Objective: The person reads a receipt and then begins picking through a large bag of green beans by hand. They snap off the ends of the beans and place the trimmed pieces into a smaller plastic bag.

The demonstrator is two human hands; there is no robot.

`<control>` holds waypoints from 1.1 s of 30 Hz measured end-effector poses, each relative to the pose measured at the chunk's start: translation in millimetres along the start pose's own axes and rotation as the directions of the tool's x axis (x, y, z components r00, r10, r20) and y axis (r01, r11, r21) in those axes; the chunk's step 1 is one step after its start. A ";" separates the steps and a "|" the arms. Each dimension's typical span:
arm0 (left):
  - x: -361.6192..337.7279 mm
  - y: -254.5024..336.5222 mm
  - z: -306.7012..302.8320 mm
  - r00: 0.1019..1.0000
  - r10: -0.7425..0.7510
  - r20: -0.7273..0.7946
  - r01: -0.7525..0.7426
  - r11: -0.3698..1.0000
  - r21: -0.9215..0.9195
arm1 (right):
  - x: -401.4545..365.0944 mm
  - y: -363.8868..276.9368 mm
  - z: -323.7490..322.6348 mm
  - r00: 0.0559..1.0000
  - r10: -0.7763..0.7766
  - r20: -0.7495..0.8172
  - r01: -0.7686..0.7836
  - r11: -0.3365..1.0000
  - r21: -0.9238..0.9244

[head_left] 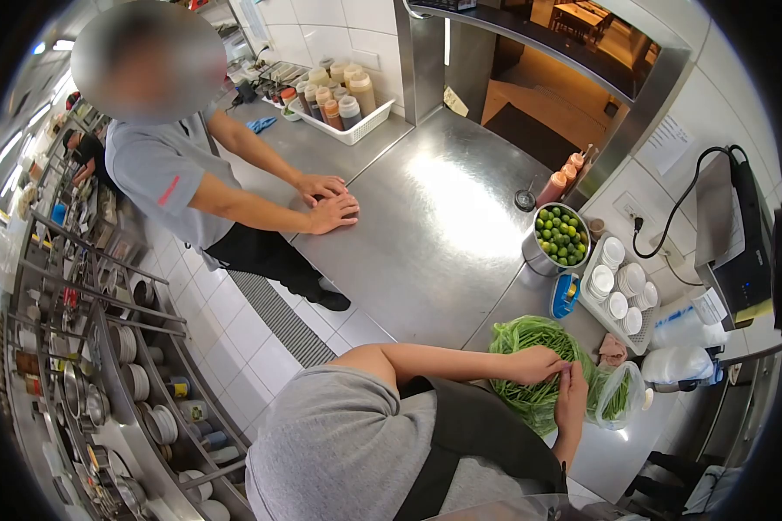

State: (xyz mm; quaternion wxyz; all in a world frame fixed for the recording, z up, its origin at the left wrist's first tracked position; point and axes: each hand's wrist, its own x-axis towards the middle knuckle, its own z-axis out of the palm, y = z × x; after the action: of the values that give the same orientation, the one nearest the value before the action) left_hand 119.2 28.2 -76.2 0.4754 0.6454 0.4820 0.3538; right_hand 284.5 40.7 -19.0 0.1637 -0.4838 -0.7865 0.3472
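Observation:
A heap of long green beans (530,347) lies on the steel counter (434,234) near its front edge. My left hand (539,365) rests on top of the heap with its fingers closed on some beans. Touching it on the right, my right hand (573,395) pinches a bean. A clear plastic bag (619,395) holding more greens sits just right of my hands. My grey shirt and black apron fill the bottom of the view.
A person in a grey shirt leans on the counter's far left side with both hands (326,201) flat. A steel pot of limes (560,234), a rack of small white bowls (621,291), a tray of sauce bottles (339,104) and shelves of pans (104,365) stand around.

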 end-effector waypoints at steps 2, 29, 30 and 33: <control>-2.9 3.8 -4.6 1.000 -0.005 0.023 0.005 1.000 -0.011 | -1.2 -2.6 1.0 0.998 -0.063 0.000 0.062 0.997 0.035; 5.6 37.1 -59.8 0.984 -0.022 0.177 0.111 0.854 -0.508 | 38.2 4.2 12.1 0.995 -0.040 0.087 -0.091 -0.113 0.989; 5.7 24.3 -58.6 0.988 -0.033 0.151 0.117 0.799 -0.589 | 42.2 20.5 20.1 0.984 -0.174 0.044 -0.102 -0.345 0.933; -0.2 -4.1 -59.5 0.986 -0.037 0.162 0.147 0.654 -0.742 | 44.4 46.3 29.0 0.997 -0.079 0.012 -0.038 -0.331 0.943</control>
State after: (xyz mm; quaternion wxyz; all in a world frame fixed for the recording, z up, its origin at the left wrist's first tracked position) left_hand 63.5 44.6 -62.4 0.7475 0.3881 0.2923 0.4529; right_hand 276.1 81.7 -75.6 0.4672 -0.1193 -0.1851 0.8563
